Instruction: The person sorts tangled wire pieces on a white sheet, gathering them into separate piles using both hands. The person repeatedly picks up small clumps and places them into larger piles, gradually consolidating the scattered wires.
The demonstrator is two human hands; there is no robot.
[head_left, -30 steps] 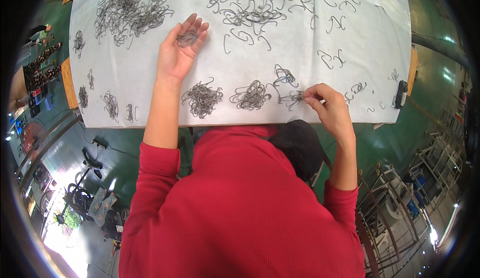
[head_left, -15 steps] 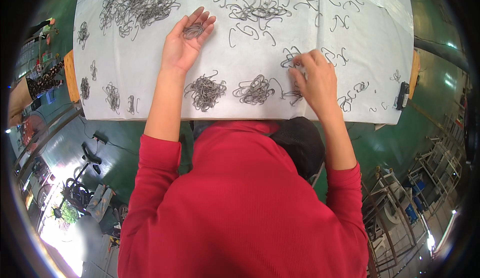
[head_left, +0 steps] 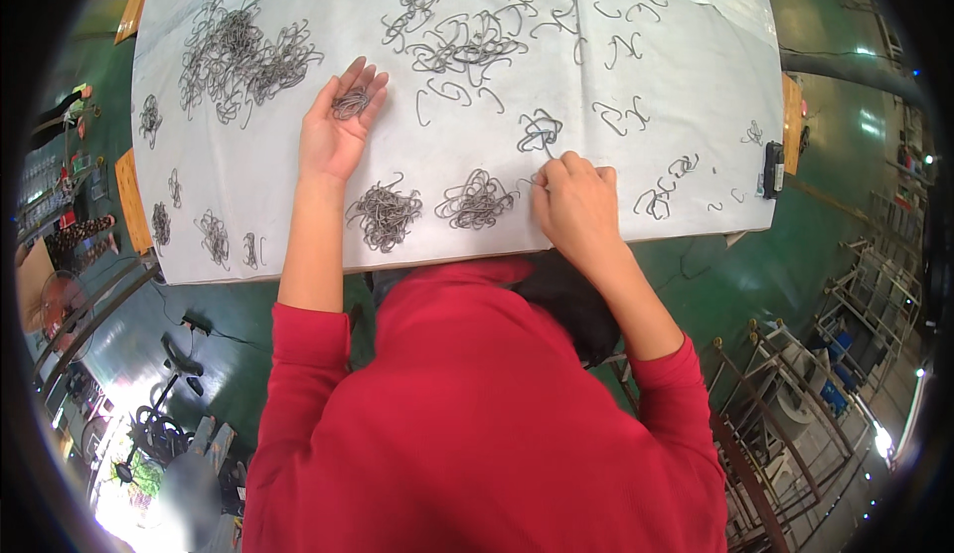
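The right grip (head_left: 578,200), curled down toward the surface's (head_left: 447,146) near edge, hides its fingertips; I cannot tell whether it pinches a hook. The left grip (head_left: 334,141), palm up, fingers unclenched, cradles a hook bunch (head_left: 351,105). Keeping that palm level and separating hooks singly should limit tangling. Piles (head_left: 386,217) line the near edge; the far edge is cut off.

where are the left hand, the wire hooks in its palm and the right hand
Left hand (head_left: 334,140): head view, on the palm
Wire hooks (head_left: 350,105): head view, middle of the bunch
Right hand (head_left: 578,202): head view, back of the hand
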